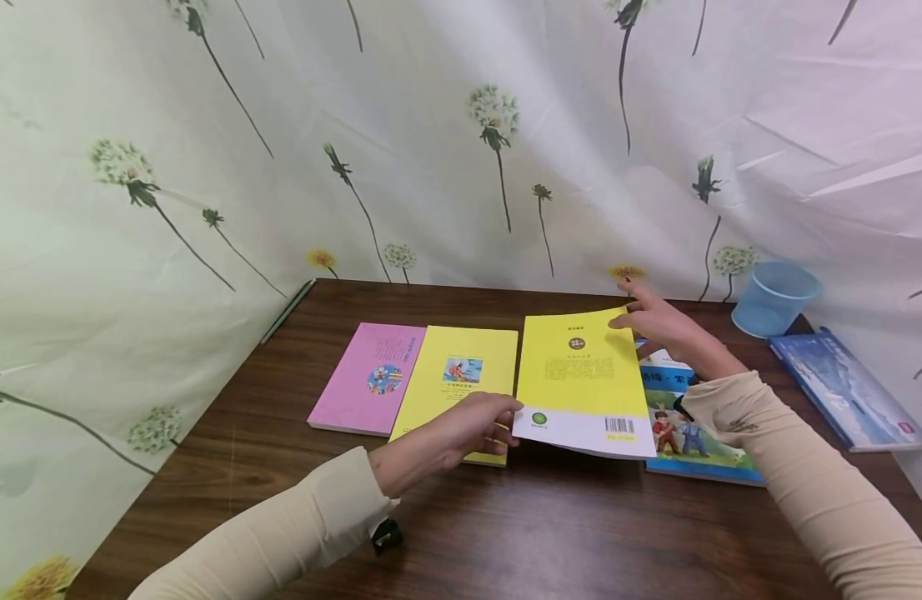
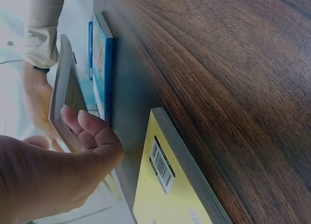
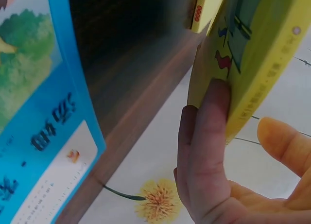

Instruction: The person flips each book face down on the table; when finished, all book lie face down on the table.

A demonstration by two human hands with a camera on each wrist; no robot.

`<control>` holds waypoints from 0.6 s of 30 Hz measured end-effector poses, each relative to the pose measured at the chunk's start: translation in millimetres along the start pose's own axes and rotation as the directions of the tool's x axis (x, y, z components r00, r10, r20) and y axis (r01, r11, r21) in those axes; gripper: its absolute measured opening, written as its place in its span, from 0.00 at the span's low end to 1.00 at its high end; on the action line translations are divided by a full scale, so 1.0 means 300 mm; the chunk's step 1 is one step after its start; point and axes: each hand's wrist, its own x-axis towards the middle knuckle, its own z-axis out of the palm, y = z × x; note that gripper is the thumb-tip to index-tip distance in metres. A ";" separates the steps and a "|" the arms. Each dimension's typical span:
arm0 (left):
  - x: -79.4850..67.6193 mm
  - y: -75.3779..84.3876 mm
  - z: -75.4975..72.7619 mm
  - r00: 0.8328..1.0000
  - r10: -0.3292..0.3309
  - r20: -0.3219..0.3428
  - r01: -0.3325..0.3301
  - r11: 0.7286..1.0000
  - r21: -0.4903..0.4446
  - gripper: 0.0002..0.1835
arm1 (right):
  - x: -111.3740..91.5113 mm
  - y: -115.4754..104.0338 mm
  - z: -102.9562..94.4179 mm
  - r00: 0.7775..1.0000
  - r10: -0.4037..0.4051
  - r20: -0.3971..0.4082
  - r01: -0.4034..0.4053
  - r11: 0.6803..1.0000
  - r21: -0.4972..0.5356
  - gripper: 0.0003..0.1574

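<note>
A yellow book with a white lower band (image 1: 573, 383) is lifted off the table, back cover up. At its lower left corner my left hand (image 1: 461, 429) pinches it, thumb above and curled fingers below. My right hand (image 1: 667, 329) touches the upper right corner. In the right wrist view its fingers (image 3: 209, 136) lie straight against the picture cover, while the thumb stands apart from the spine. Under the lifted book's right side lies a blue picture book (image 1: 701, 433), partly hidden. Left of it are a second yellow book (image 1: 431, 392) and a pink book (image 1: 367, 379).
On the brown wooden table (image 1: 581, 533), a blue cup (image 1: 774, 300) stands at the back right. Beside it lies another blue book (image 1: 851, 392). A dark green strip (image 1: 288, 311) runs along the left back edge. Flower-patterned cloth (image 1: 431, 150) hangs behind.
</note>
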 end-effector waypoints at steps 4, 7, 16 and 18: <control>-0.001 -0.001 0.002 1.000 -0.005 0.005 0.005 1.000 -0.003 0.21 | 0.005 0.018 0.006 1.000 0.019 0.022 -0.018 1.000 -0.008 0.53; -0.001 -0.008 0.004 1.000 -0.008 0.010 0.008 1.000 -0.008 0.25 | 0.011 0.034 0.013 0.999 0.026 0.035 -0.026 1.000 -0.007 0.52; -0.003 -0.017 0.005 0.999 -0.039 0.021 0.039 0.999 0.000 0.28 | 0.030 0.062 0.033 0.998 0.046 0.042 -0.046 0.999 0.007 0.51; -0.004 -0.018 0.005 0.999 -0.044 0.020 0.044 0.999 0.006 0.28 | 0.034 0.067 0.036 0.998 0.050 0.045 -0.050 0.999 0.004 0.50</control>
